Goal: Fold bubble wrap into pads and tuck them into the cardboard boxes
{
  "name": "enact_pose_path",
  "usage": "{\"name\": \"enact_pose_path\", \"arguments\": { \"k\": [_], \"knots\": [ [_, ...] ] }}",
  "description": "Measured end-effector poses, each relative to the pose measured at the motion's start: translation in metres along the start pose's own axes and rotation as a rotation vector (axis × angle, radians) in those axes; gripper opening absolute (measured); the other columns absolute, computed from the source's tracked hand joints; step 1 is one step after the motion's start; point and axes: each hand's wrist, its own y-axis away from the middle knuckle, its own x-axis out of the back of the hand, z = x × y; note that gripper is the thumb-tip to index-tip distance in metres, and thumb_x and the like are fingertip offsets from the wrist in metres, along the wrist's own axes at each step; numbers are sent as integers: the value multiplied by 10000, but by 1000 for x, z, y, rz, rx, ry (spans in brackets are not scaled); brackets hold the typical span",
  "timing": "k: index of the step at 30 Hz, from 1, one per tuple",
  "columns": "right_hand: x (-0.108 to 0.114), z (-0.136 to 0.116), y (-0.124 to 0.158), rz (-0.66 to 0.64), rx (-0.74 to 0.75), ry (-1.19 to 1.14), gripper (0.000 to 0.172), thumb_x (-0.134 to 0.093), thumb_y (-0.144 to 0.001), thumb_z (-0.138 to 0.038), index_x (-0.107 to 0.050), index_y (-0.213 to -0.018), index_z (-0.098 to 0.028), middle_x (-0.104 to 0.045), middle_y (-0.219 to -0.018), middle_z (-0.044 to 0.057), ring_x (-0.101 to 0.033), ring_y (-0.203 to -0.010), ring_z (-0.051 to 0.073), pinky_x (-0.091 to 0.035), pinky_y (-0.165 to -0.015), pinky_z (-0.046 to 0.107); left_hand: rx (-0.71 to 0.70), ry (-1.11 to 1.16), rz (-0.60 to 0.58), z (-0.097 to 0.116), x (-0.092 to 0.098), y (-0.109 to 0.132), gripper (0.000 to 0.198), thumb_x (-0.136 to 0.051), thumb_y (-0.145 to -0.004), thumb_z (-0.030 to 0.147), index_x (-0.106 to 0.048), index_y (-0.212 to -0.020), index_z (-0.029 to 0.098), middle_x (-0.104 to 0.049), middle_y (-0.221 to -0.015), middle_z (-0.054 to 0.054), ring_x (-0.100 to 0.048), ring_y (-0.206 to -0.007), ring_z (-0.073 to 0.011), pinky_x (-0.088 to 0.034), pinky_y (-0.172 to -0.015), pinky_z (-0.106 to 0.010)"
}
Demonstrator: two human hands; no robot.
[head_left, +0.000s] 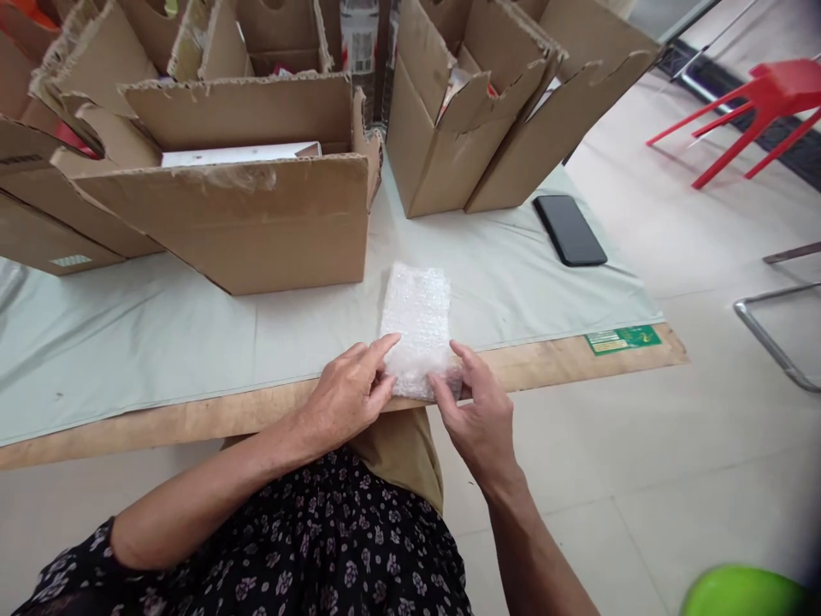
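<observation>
Left hand (350, 389): thumb, forefinger parted at bubble wrap (418, 312) | Right hand (478, 411): likewise, right edge | Grip – cannot tell, either hand

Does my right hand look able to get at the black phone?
Probably yes: only cloth and table edge seem to lie between the right hand, at the bubble wrap, and the phone.

Bubble wrap (416, 308) on the table's (564, 361) near edge, between left hand (350, 389) and right hand (478, 411), cardboard boxes (256, 227) behind, phone (569, 230) back right, stool (776, 90) far right.
</observation>
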Motion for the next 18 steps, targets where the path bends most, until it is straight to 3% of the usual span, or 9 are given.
{"name": "enact_pose_path", "arguments": {
  "k": [4,9,14,18],
  "knots": [
    [7,2,6,132,218,101,419,-732,-965,-281,-618,-1363,-219,-753,-1067,96,-710,-924,250,-538,-822,395,24,-100,25,3,-6,0,497,-525,-954,134,-543,-1450,162,-639,-861,-18,-607,-725,-169,-555,-731,-315],
    [24,-6,11,66,397,154,342,-772,-926,-240,-663,-1248,-206,-677,-1329,175,-651,-1212,330,-465,-990,471,-17,-181,62,4,-8,2,490,-508,-959,107,-537,-1448,127,-630,-865,-31,-591,-712,-172,-556,-704,-315],
    [22,-1,-1,-160,520,142,303,-686,-986,-217,-642,-1284,-187,-728,-1337,121,-623,-1307,301,-413,-1109,477,-87,-249,111,5,-8,3,470,-499,-956,68,-550,-1423,90,-642,-854,-45,-589,-711,-185,-563,-696,-320],
    [15,9,-9,-278,541,103,253,-599,-1035,-220,-646,-1276,-160,-728,-1360,105,-632,-1300,302,-422,-1106,492,-109,-333,138,9,-7,6,431,-528,-976,100,-552,-1406,75,-664,-854,-64,-612,-767,-222,-582,-721,-363]
  ]
}}
